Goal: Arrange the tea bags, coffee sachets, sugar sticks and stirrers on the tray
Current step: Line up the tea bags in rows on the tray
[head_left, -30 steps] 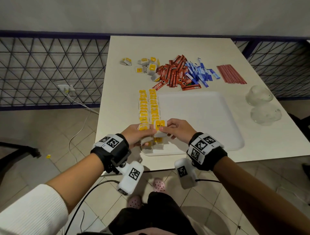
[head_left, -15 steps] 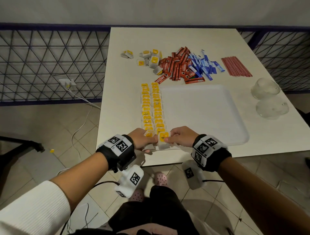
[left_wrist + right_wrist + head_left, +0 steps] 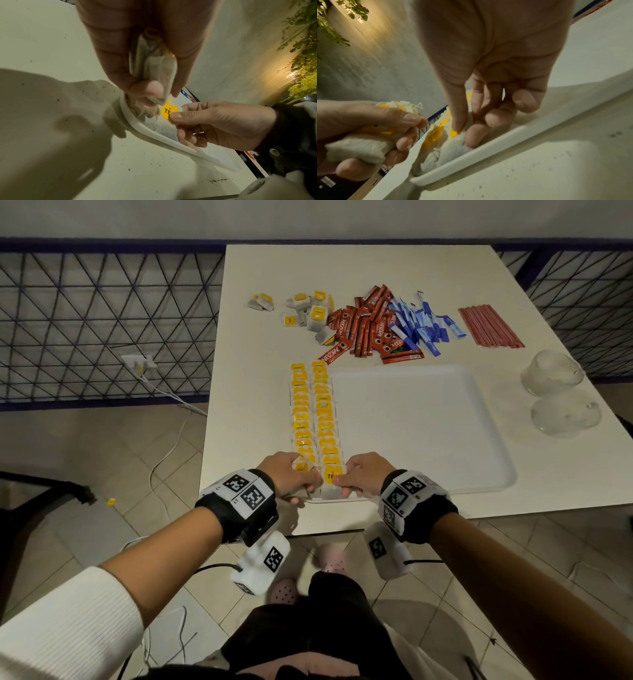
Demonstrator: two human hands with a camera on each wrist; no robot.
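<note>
Tray (image 3: 428, 440): white, on the table (image 3: 342, 275), near edge close to the table's front; most of its floor bare, likely kept for coffee, sugar, stirrers.
Tea bag rows (image 3: 313, 412): two overlapped columns along the tray's left side, yellow tags up; shingled, probably to fit many and keep tags readable.
Right hand (image 3: 363, 475): thumb and forefinger pinching the nearest tea bag (image 3: 332, 479) at its yellow tag, other fingers curled beneath; bag at the tray's near-left corner, end of the right column. Seemingly being seated or squared against the rim.
Left hand (image 3: 291, 474): fingers curled round a small bundle of tea bags (image 3: 154, 65), thumb pressed on top; held just beside the corner, probably as ready stock for the left column.
Loose tea bags (image 3: 305, 309): scattered at the table's far side, not yet sorted.
Coffee sachets (image 3: 370, 326): red heap beyond the tray, untouched.
Sugar sticks (image 3: 421, 325): blue heap just right of the coffee, touching it.
Stirrers (image 3: 489, 326): red bundle, well apart to the right, lying parallel.
Glass cups (image 3: 555, 395): two, upturned by the look of it, right of the tray.
Hidden: count of bags in the left hand unclear; near end of the left column covered by that hand; tag print half masked by the thumb; whether the pinched bag lies flat cannot be told; wrist views tilted and blurred.
</note>
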